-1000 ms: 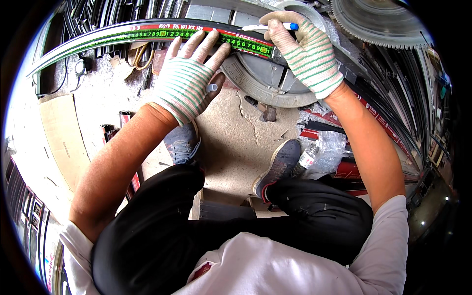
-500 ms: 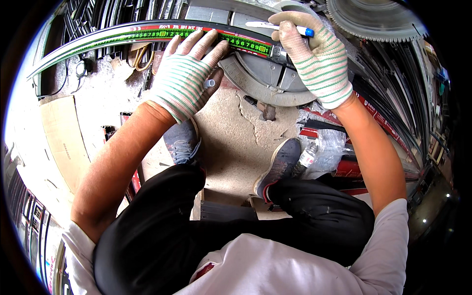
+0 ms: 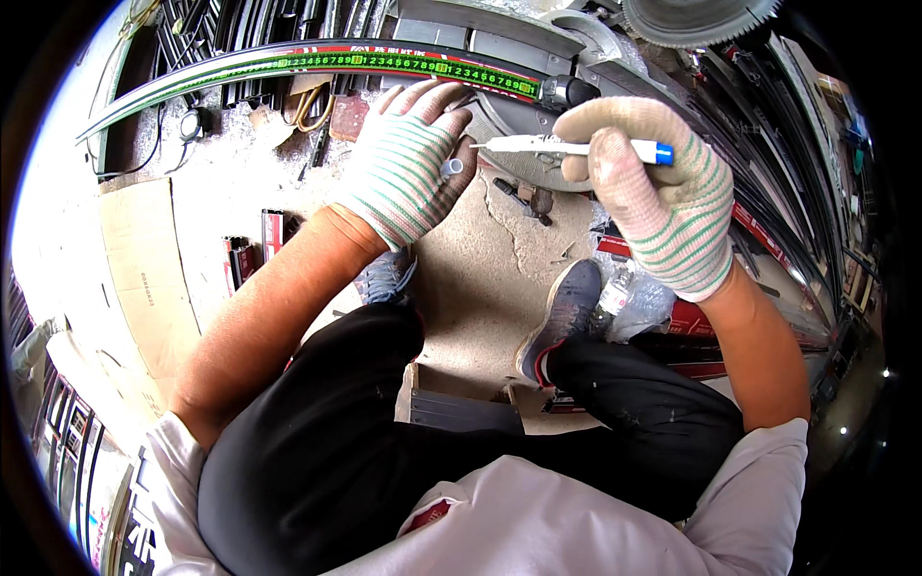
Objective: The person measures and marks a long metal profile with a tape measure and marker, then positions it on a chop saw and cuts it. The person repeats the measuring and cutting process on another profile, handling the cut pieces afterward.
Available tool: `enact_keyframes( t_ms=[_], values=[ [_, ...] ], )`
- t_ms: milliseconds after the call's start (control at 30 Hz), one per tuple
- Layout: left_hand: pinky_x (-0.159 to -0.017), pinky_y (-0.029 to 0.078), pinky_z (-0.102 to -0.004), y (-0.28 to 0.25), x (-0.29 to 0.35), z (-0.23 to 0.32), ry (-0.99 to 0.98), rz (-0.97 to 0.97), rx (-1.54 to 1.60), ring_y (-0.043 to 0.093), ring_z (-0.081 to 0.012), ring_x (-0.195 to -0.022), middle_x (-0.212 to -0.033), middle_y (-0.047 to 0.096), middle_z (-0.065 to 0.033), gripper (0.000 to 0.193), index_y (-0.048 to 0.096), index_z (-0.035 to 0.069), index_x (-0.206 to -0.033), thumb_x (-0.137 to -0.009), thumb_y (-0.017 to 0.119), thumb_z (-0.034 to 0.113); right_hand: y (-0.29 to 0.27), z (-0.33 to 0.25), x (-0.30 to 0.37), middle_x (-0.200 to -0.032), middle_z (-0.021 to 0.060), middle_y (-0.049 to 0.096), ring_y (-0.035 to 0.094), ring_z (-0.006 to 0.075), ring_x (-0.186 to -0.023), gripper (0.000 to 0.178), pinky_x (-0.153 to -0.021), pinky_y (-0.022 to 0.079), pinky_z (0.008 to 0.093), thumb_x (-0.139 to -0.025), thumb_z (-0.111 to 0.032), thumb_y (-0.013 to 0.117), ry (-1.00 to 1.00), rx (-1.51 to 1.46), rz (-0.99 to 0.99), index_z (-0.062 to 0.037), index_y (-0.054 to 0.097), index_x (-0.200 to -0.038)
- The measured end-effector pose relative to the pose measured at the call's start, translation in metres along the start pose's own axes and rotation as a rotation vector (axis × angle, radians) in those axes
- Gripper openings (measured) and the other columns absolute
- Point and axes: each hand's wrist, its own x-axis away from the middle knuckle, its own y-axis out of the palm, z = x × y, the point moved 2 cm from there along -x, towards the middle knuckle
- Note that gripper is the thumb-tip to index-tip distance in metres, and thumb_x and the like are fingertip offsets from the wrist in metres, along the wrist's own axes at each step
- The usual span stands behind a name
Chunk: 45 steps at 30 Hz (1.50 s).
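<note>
My left hand [image 3: 408,173], in a white glove with green stripes, has a pale pen cap [image 3: 451,168] pinched by the thumb. Its other fingertips rest at the near edge of a long dark strip [image 3: 216,67]. Along that strip lies a green tape measure [image 3: 399,65] with dark markings, a dark rounded piece [image 3: 576,92] at its right end. My right hand [image 3: 658,187], gloved alike, grips a white pen [image 3: 528,145] with a blue end. The pen's bare tip points left toward the cap, and is apart from the strip.
A metal saw base with a curved scale [image 3: 514,144] sits under the strip, its toothed round blade [image 3: 696,19] at the upper right. Dark strips stack on both sides. Cardboard [image 3: 149,278] lies left; a plastic bottle [image 3: 612,293] lies by my right shoe [image 3: 567,317].
My right hand has come down and toward me with the pen, away from the strip, and the pen tip is now near the cap. The view has shifted slightly.
</note>
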Motion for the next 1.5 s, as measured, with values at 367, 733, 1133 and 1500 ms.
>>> enact_keyframes(
  t_ms=[367,733,1133,1500],
  values=[
    [-0.107,0.044,-0.0478,-0.010,0.024,0.023,-0.056,-0.106,0.133,0.056,-0.0404,-0.124,-0.130,0.062,-0.0204,0.033,0.066,0.003,-0.121,-0.093,0.062,0.019,0.035,-0.039,0.021,-0.094,0.0028,0.074,0.067,0.0046,-0.081,0.019,-0.072,0.054,0.0210,-0.105,-0.018,0.063,0.110,-0.064,0.177,-0.0038,0.072,-0.112],
    [-0.100,0.049,-0.0472,-0.023,0.034,0.042,-0.056,-0.249,0.172,0.060,-0.0412,-0.116,-0.126,0.064,-0.0205,0.037,0.066,0.001,-0.119,-0.088,0.067,0.021,0.060,-0.036,0.046,-0.091,0.0069,0.074,0.068,0.0104,-0.082,0.015,-0.074,0.056,0.0261,-0.103,-0.015,0.064,0.130,0.042,0.185,-0.0015,0.069,-0.106],
    [-0.076,0.055,-0.0498,0.018,0.056,0.045,-0.171,-0.744,0.020,0.070,-0.0419,-0.082,-0.083,0.071,-0.0192,0.020,0.072,0.007,-0.085,-0.086,0.066,0.026,0.128,0.041,0.106,-0.078,-0.0002,0.068,0.058,0.0059,-0.071,0.014,-0.068,0.049,0.0232,-0.104,-0.018,0.064,0.565,-0.346,0.505,-0.0037,0.067,-0.106],
    [-0.074,0.051,-0.0435,0.066,0.064,0.027,0.085,-1.015,-0.112,0.070,-0.0327,-0.077,-0.074,0.073,-0.0110,0.030,0.076,0.012,-0.075,-0.091,0.059,0.030,0.151,0.100,0.116,-0.075,0.0033,0.070,0.062,0.0084,-0.066,0.024,-0.065,0.051,0.0252,-0.104,-0.027,0.066,0.904,-0.642,0.667,-0.0036,0.069,-0.100]
  ],
)
